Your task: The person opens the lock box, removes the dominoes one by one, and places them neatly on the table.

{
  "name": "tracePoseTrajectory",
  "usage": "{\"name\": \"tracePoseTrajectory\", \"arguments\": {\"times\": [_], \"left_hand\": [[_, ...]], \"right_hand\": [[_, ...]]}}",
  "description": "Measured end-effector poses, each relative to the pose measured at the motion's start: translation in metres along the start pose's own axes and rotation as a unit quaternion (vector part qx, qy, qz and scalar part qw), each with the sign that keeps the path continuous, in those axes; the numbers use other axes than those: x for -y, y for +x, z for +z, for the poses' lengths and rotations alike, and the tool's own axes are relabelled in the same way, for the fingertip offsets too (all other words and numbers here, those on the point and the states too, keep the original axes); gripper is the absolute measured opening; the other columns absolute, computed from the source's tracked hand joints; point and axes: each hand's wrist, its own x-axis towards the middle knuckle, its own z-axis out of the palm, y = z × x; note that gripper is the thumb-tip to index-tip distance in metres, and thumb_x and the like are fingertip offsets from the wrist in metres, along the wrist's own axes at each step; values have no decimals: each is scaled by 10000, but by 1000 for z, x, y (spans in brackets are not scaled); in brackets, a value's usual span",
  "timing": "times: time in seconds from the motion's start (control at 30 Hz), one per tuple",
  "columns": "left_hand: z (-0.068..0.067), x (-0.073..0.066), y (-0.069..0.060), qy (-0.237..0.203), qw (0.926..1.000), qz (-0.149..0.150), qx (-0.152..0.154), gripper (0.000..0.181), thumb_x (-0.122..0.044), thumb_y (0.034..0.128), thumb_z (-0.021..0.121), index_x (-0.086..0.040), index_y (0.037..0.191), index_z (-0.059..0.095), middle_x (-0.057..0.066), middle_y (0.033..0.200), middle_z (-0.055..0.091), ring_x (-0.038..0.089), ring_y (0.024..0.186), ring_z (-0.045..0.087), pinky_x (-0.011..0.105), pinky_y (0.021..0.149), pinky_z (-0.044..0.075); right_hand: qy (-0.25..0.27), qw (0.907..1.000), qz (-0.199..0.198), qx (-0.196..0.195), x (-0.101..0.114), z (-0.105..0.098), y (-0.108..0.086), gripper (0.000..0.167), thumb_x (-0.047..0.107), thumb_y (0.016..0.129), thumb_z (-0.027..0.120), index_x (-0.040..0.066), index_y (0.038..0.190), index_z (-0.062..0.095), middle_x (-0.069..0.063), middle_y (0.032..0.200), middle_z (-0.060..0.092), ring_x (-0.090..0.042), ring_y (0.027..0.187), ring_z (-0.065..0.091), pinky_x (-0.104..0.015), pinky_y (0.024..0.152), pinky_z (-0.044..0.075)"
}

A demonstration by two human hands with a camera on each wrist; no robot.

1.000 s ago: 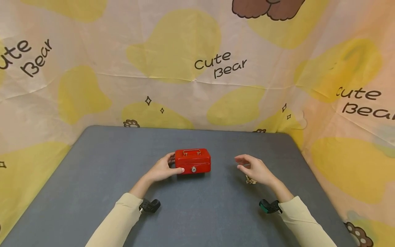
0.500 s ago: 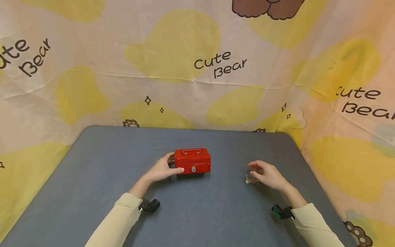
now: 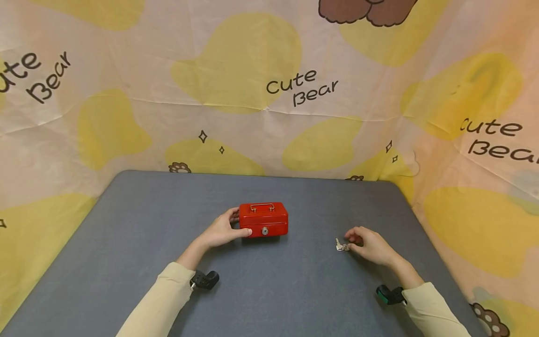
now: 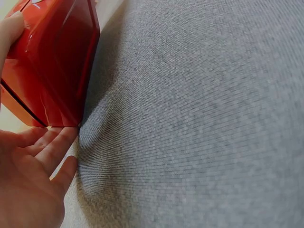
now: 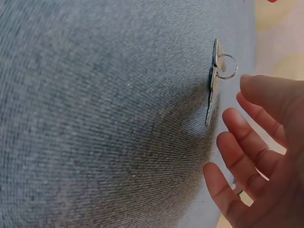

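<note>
A small red metal box with a wire handle on its lid and a round lock in front stands closed on the table. My left hand holds its left end, thumb on the front face; in the left wrist view the fingers touch the side of the box. Keys on a ring lie to the right of the box. Just right of them, my right hand hovers with bent, parted fingers. In the right wrist view a gap shows between the thumb tip and the key ring.
The grey table is bordered by a hanging cloth with yellow patches and "Cute Bear" lettering at the back and both sides. Dark straps with small devices sit around both wrists.
My right hand has moved right and toward me, from above the keys to their right side, leaving them uncovered. My left hand and the box have stayed put.
</note>
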Motion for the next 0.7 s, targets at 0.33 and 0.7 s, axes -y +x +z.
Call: {"name": "tracePoseTrajectory", "arguments": {"times": [0.33, 0.7], "left_hand": [[-1, -1, 0, 35, 10000, 3, 0, 878, -426, 745, 731, -10, 1395, 313, 166, 1328, 492, 291, 1215, 481, 460, 979, 402], [1, -2, 0, 23, 10000, 11, -12, 859, -415, 750, 731, -11, 1389, 323, 159, 1325, 498, 280, 1210, 489, 454, 992, 392]], "right_hand": [[-298, 9992, -223, 149, -2, 3, 0, 176, 50, 744, 725, 125, 849, 607, 59, 740, 526, -88, 697, 490, -251, 626, 417], [-403, 9985, -243, 288, 0, 3, 5, 202, 15, 697, 723, 109, 803, 580, 44, 719, 500, -78, 677, 461, -244, 614, 402]]}}
